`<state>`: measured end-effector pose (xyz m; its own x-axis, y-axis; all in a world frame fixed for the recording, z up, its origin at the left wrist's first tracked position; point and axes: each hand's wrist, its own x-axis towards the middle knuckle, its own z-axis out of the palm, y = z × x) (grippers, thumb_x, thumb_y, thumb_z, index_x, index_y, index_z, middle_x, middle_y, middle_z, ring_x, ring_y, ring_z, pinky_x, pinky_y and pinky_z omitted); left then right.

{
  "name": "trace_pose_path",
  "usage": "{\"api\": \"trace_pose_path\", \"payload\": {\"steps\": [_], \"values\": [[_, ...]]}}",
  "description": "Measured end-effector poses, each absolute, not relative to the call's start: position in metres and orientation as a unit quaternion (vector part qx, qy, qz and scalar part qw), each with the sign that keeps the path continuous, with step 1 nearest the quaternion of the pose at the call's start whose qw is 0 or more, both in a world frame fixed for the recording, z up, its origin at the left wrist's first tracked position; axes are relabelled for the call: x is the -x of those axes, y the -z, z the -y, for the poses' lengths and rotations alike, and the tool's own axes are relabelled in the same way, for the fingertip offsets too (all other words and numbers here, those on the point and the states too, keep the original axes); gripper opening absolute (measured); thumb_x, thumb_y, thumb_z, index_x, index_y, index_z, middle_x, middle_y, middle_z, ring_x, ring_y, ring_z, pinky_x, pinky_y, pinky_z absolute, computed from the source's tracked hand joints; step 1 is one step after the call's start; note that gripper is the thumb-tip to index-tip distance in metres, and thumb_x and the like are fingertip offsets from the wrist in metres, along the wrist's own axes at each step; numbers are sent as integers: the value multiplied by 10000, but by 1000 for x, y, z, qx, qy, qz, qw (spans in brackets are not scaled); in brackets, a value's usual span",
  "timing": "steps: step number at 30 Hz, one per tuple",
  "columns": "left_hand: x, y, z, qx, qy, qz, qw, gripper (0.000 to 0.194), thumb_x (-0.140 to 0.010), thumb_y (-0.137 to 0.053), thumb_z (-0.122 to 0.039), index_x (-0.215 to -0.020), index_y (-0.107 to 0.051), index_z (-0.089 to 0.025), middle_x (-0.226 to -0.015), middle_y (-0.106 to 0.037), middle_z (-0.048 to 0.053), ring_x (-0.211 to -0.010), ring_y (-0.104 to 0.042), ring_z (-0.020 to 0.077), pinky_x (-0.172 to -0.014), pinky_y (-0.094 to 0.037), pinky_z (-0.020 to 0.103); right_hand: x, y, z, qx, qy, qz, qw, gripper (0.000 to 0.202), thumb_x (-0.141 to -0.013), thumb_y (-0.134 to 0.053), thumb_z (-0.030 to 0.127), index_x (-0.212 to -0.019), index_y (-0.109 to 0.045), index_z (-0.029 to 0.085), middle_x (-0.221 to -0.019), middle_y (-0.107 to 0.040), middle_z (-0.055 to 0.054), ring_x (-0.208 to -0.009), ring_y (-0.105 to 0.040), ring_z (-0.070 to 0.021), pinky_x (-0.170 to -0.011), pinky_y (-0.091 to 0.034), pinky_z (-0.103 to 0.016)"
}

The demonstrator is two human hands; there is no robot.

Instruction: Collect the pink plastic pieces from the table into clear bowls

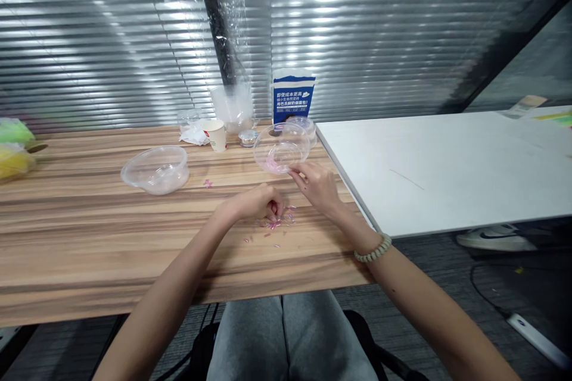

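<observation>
Head view: you look down on a wooden counter (pixel 89 232) with a white counter (pixel 447 172) butted against its right edge.
Left hand (pixel 261 202): your grip is curled and pressed together over the pink bits (pixel 277 223); whether it pinches one you cannot tell.
Right hand (pixel 315 181): your fingertips pinch the near rim of the tilted bowl (pixel 281 146), which shows a little pink inside.
Pink bits: they lie scattered on the wooden counter just under and before your left hand, with one stray cluster (pixel 208 183) well apart near the second bowl (pixel 156 169).
Handling, bits: likely feather-light, tiny and slick, so take them by fingertip pinch or sweep them together.
Handling, bowl: thin clear plastic, probably light and flexible; hold it at the rim and squeeze gently so it doesn't buckle.
Writing: the blue-and-white carton (pixel 292 98) carries lines of Chinese print, too small to read reliably.
Cup (pixel 215 134): a red mark shows, unreadable.
</observation>
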<state>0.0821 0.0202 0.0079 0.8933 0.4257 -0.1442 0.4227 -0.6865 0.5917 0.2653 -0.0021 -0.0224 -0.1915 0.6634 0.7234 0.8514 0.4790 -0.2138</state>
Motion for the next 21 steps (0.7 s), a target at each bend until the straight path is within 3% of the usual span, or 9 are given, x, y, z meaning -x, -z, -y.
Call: {"api": "trace_pose_path", "payload": {"steps": [15,21], "values": [[-85,-21,-9,-923,7,-264,280,239,-634,-499,56,-733,-638,-111,-697,-649,9,-603,-555,82,-555,-388,155,-266,23,1,503,110,759,398,132,-877,-509,224,-872,-634,184,-869,-684,-60,-800,-625,-186,-689,-442,-274],[-85,-34,-8,-923,-153,-244,256,136,-776,-484,-88,-800,-611,-133,-746,-648,11,-674,-576,102,-640,-438,196,-266,23,2,500,107,762,398,140,-881,-499,236,-881,-629,184,-866,-682,-64,-782,-620,-191,-684,-443,-284]]}}
